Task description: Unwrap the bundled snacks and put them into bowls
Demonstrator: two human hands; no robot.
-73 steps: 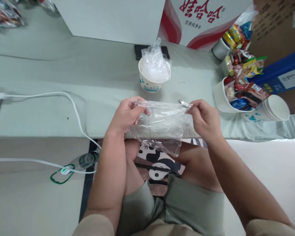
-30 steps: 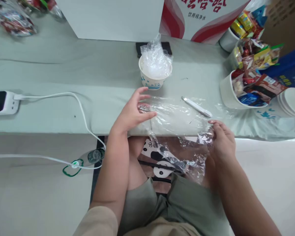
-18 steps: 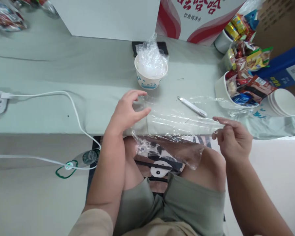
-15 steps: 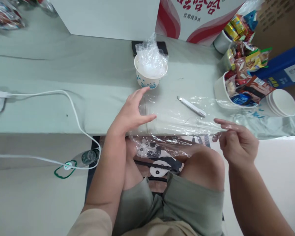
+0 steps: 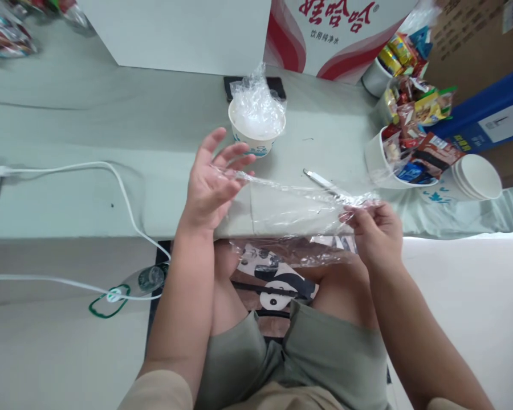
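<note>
A sheet of clear plastic film (image 5: 294, 210) stretches between my two hands, its lower part hanging past the table edge over my lap. My right hand (image 5: 376, 230) pinches a gathered bunch of it. My left hand (image 5: 216, 185) is raised with palm turned inward and fingers spread and slightly bent; a strand of film runs across it. Just beyond the left fingers stands a paper cup (image 5: 256, 147) with crumpled clear plastic (image 5: 259, 111) heaped in it. A white utility knife (image 5: 322, 181) lies on the table, partly behind the film.
Tubs of wrapped snacks (image 5: 378, 162) and stacked paper cups (image 5: 481, 176) stand at the right. A dark phone-like slab (image 5: 277, 86) lies behind the cup, before a large white box (image 5: 188, 34). A white cable (image 5: 123, 182) crosses the table at left and hangs over its edge.
My right hand has moved left and gathered the film into a bunch. My left hand has lifted and turned, and film now stretches from it across to the right hand.
</note>
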